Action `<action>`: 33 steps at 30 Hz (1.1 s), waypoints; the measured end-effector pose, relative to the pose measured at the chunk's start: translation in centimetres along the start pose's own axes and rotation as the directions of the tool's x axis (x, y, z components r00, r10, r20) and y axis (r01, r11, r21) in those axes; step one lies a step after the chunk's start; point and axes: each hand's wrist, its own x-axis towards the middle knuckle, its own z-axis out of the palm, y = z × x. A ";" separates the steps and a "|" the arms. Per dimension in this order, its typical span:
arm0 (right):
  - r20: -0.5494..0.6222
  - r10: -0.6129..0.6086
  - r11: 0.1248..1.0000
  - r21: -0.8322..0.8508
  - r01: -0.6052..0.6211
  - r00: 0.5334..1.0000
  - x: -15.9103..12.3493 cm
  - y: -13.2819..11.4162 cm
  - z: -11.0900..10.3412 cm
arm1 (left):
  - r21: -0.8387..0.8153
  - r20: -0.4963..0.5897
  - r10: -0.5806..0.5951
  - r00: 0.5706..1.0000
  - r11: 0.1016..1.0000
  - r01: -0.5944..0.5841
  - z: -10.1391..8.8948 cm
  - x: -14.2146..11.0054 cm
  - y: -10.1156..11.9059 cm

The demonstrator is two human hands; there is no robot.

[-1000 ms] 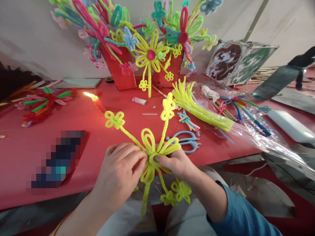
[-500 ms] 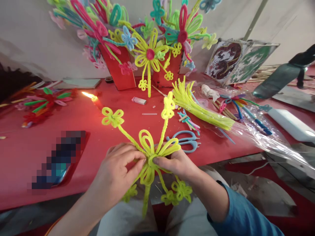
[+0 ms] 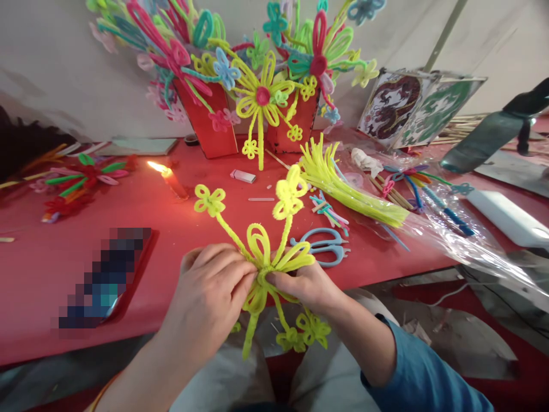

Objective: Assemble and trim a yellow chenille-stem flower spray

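Observation:
Both my hands pinch the centre of a yellow pipe-cleaner flower (image 3: 262,258) held over the near edge of the red table (image 3: 51,269). My left hand (image 3: 210,300) grips it from the left with curled fingers. My right hand (image 3: 306,284) grips it from the right, thumb pressed at the hub. Looped petals fan upward from the hub. Two long stems rise and end in small knotted blossoms (image 3: 210,201). More little blossoms hang below my right wrist, over my lap.
A lit candle (image 3: 169,178) burns on the table left of the flower. Blue scissors (image 3: 321,246) lie just beyond my right hand. A bundle of yellow pipe cleaners (image 3: 347,191) lies at right by plastic wrap. Two red boxes (image 3: 210,117) full of pipe-cleaner flowers stand at the back.
The flower has turned a little in my fingers: the two long stems and their blossoms swung toward the right and stand closer together. Both hands keep their pinch at the hub.

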 end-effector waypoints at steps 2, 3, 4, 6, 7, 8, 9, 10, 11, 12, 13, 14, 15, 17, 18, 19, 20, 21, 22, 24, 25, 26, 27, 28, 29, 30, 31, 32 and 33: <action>0.008 0.002 1.000 0.005 -0.002 1.000 0.0 0.0 0.0 | -0.003 0.012 0.010 1.000 1.000 -0.010 0.0 0.0 -0.1; 0.012 -0.001 1.000 0.009 0.001 1.000 0.0 0.0 0.0 | -0.006 0.017 0.012 1.000 1.000 -0.012 0.0 0.0 -0.1; 0.016 -0.004 1.000 0.010 0.004 1.000 0.0 0.0 -0.1 | -0.011 0.021 0.014 1.000 1.000 -0.014 -0.1 0.0 -0.2; 0.021 -0.010 1.000 0.011 0.010 1.000 0.0 0.0 -0.1 | -0.013 0.025 0.016 1.000 1.000 -0.016 -0.1 0.0 -0.2; 0.021 -0.012 1.000 0.010 0.012 1.000 0.1 0.0 -0.1 | -0.012 0.023 0.018 1.000 1.000 -0.018 -0.1 -0.1 -0.2; 0.020 -0.013 1.000 0.009 0.013 1.000 0.1 0.0 -0.1 | -0.009 0.019 0.021 1.000 1.000 -0.021 -0.1 -0.1 -0.2; 0.019 -0.014 1.000 0.006 0.014 1.000 0.1 0.0 -0.1 | -0.002 0.013 0.020 1.000 1.000 -0.020 -0.1 -0.1 -0.2; 0.020 -0.016 1.000 0.001 0.016 1.000 0.1 0.1 -0.2 | 0.010 0.006 0.016 1.000 1.000 -0.016 -0.1 -0.2 -0.1; 0.023 -0.019 1.000 -0.006 0.020 1.000 0.0 0.1 -0.2 | 0.021 0.004 0.009 1.000 1.000 -0.009 -0.1 -0.2 0.0; 0.027 -0.022 1.000 -0.016 0.023 0.999 0.0 0.1 -0.2 | 0.032 0.005 0.001 1.000 1.000 -0.001 0.0 -0.2 0.0; 0.031 -0.024 0.999 -0.025 0.025 0.999 0.0 0.1 -0.2 | 0.040 0.011 -0.008 1.000 0.999 0.008 0.0 -0.1 0.1; 0.033 -0.024 0.999 -0.029 0.025 0.999 0.0 0.1 -0.2 | 0.043 0.017 -0.015 1.000 0.999 0.014 0.0 -0.1 0.2; 0.035 -0.023 0.999 -0.027 0.024 0.999 0.0 0.1 -0.3 | 0.040 0.024 -0.021 0.999 0.999 0.020 0.0 -0.1 0.2; 0.031 -0.017 1.000 -0.009 0.017 0.999 0.0 0.1 -0.3 | 0.015 0.022 -0.034 0.999 0.999 0.034 0.1 0.0 0.3; 0.027 -0.010 1.000 0.000 0.010 1.000 0.0 0.1 -0.3 | 0.001 0.014 -0.039 0.999 0.999 0.039 0.1 0.0 0.4; 0.021 -0.003 1.000 0.005 0.002 1.000 0.0 0.1 -0.3 | -0.013 0.005 -0.041 0.999 0.999 0.041 0.2 0.1 0.4; 0.014 0.005 1.000 0.007 -0.005 1.000 0.0 0.0 -0.3 | -0.023 -0.006 -0.044 0.999 0.999 0.044 0.2 0.1 0.4; 0.007 0.011 1.000 0.010 -0.011 1.000 -0.1 0.0 -0.3 | -0.032 -0.019 -0.048 0.999 0.998 0.047 0.3 0.0 0.4; 0.003 0.015 1.000 0.014 -0.015 1.000 -0.1 0.0 -0.3 | -0.040 -0.032 -0.053 0.998 0.998 0.051 0.3 0.0 0.4; -0.006 0.014 1.000 0.023 -0.013 1.000 -0.1 -0.1 -0.2 | -0.057 -0.061 -0.065 0.996 0.996 0.061 0.5 -0.1 0.4; -0.009 0.012 1.000 0.028 -0.011 1.000 -0.1 -0.1 -0.2 | -0.066 -0.078 -0.068 0.995 0.996 0.063 0.5 -0.2 0.4; -0.014 0.011 0.999 0.033 -0.010 1.000 -0.1 0.0 -0.2 | -0.073 -0.096 -0.067 0.993 0.995 0.061 0.6 -0.3 0.4; -0.021 0.012 0.999 0.037 -0.011 1.000 -0.1 0.0 -0.2 | -0.075 -0.111 -0.065 0.992 0.996 0.057 0.6 -0.3 0.4; -0.028 0.016 0.999 0.041 -0.015 0.999 -0.1 0.1 -0.2 | -0.075 -0.123 -0.061 0.991 0.996 0.052 0.6 -0.4 0.4; -0.035 0.022 0.999 0.045 -0.020 0.999 -0.1 0.2 -0.2 | -0.074 -0.125 -0.058 0.990 0.996 0.049 0.6 -0.4 0.4; -0.040 0.029 0.998 0.049 -0.027 0.999 -0.1 0.2 -0.2 | -0.073 -0.120 -0.056 0.991 0.996 0.048 0.6 -0.4 0.3; -0.044 0.035 0.998 0.050 -0.033 0.998 -0.1 0.3 -0.2 | -0.073 -0.110 -0.052 0.993 0.996 0.044 0.6 -0.4 0.3; -0.047 0.040 0.998 0.050 -0.038 0.998 -0.1 0.2 -0.2 | -0.072 -0.099 -0.046 0.994 0.997 0.039 0.5 -0.4 0.3; -0.046 0.045 0.998 0.049 -0.043 0.998 -0.2 0.2 -0.2 | -0.068 -0.090 -0.037 0.995 0.997 0.031 0.5 -0.3 0.2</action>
